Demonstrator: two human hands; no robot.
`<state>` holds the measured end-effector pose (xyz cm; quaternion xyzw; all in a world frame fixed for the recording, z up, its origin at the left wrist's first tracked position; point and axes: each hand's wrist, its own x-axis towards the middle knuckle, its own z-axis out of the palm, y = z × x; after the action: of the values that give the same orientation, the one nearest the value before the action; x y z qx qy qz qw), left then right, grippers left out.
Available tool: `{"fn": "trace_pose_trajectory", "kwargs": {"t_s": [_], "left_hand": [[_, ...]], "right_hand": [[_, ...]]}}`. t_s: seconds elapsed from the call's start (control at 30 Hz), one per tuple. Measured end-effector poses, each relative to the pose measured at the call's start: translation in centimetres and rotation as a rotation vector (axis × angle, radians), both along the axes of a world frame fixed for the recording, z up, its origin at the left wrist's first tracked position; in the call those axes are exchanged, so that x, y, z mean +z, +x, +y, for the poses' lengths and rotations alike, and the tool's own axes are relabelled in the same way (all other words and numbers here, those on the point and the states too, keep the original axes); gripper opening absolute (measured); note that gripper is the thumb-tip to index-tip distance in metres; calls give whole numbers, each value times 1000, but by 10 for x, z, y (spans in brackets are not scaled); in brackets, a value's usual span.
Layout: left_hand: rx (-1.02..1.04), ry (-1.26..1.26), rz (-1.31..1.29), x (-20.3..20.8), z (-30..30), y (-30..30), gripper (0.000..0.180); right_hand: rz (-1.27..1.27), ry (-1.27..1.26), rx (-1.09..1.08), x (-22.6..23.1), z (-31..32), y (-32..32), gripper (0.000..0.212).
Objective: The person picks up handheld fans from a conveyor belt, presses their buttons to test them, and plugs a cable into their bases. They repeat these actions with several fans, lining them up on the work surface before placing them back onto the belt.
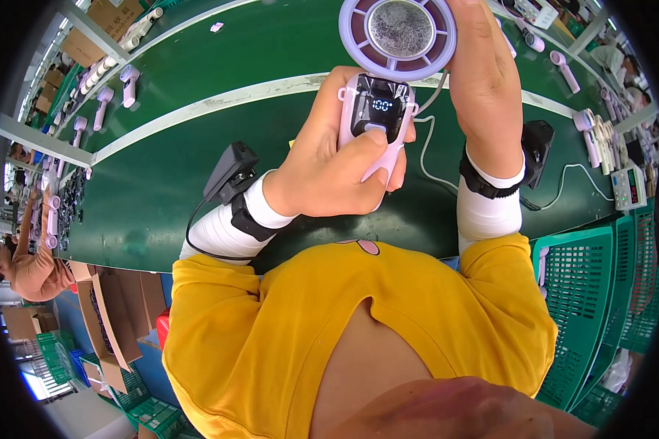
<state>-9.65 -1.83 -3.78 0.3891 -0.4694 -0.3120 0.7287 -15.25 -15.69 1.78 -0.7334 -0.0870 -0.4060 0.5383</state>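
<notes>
My left hand point(329, 157) is closed around the pink handle of a handheld fan point(350, 150). Its thumb lies on the button under a lit black display on the handle. The fan's round lilac head, with a grey disc at its centre, tilts up at the top edge of the view. My right hand point(483, 69) is raised against the right side of that head; its fingers run out of view at the top, so their grip is hidden. A thin white cable point(426, 157) passes behind the fan and over the green table.
The green table point(146, 197) has a pale rail point(220, 104) across it. Several more fans point(102, 102) stand at the left and right. A small meter box point(628, 187) sits at the right edge, above green crates point(575, 314). At far left another person point(33, 267) works beside cardboard boxes point(113, 314).
</notes>
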Motion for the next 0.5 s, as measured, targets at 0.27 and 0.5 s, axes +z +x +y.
{"fn": "trace_pose_trajectory", "kwargs": {"t_s": [0.27, 0.5], "left_hand": [[10, 17, 27, 1, -1, -2, 53], [29, 31, 22, 1, -2, -3, 54]], "right_hand": [[14, 15, 2, 0, 0, 0, 29], [31, 28, 5, 1, 0, -1, 28]]}}
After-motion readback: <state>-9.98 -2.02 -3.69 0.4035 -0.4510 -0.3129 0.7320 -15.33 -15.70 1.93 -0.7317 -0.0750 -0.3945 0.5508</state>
